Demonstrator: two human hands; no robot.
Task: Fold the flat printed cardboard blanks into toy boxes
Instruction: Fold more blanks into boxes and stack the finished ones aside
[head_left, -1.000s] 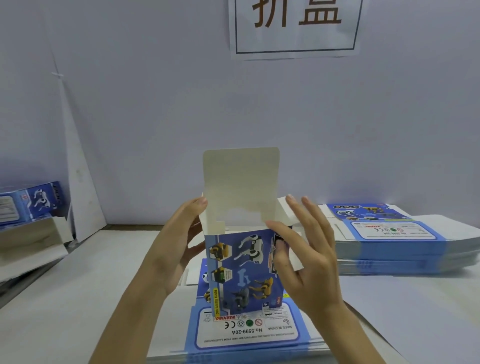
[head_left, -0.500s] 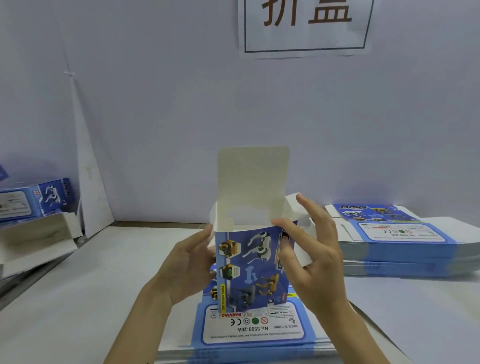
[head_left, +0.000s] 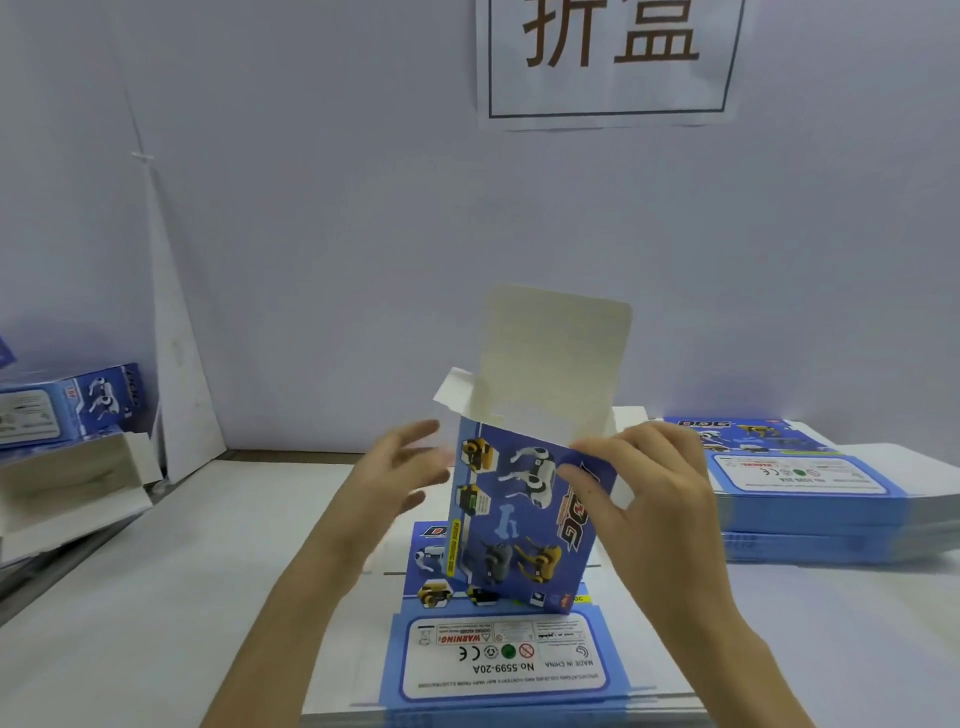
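Note:
A blue toy box (head_left: 519, 514) printed with robot dogs stands upright, opened into a tube, its cream top flap (head_left: 556, 353) pointing up. My right hand (head_left: 654, 499) grips the box's right top corner, thumb on the printed front. My left hand (head_left: 400, 473) hovers just left of the box with fingers spread, blurred, and holds nothing. Under the box lies a stack of flat printed blanks (head_left: 498, 660) at the table's near edge.
A taller pile of flat blanks (head_left: 810, 493) sits to the right. Folded boxes (head_left: 72, 405) rest on an open carton at the far left. The wall with a paper sign (head_left: 608, 57) stands close behind the white table (head_left: 182, 597).
The box has opened further and tilted slightly right. My left hand has come off the box's left side. My right hand has slid up to the top right corner.

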